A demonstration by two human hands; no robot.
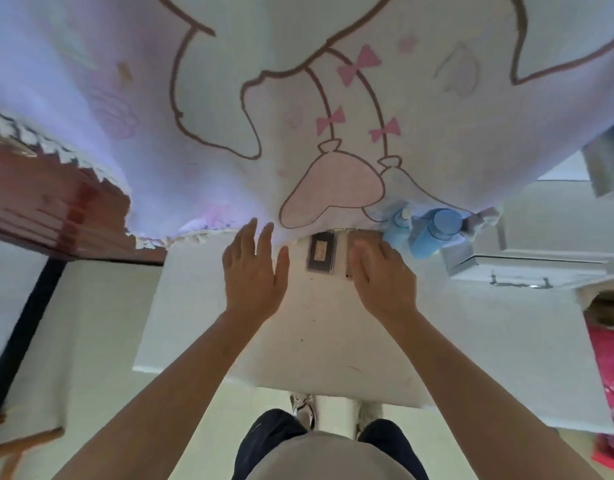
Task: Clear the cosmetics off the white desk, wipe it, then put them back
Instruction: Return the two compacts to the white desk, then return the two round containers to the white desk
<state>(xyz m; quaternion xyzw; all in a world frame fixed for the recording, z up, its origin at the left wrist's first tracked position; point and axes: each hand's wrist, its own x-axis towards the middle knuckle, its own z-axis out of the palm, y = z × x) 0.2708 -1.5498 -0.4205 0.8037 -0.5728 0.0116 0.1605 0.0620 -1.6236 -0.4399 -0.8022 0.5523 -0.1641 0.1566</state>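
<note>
Two open hands over the white desk (316, 344); left hand (253, 271) empty; right hand (381, 282) flat beside a palette (321, 252).

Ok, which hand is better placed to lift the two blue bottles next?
Right, probably. The right hand lies just beside the blue bottles; the left hand sits beyond the dark compact, farther off.

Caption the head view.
Left hand and right hand reach over the white desk toward a dark palette and two blue bottles.
</note>
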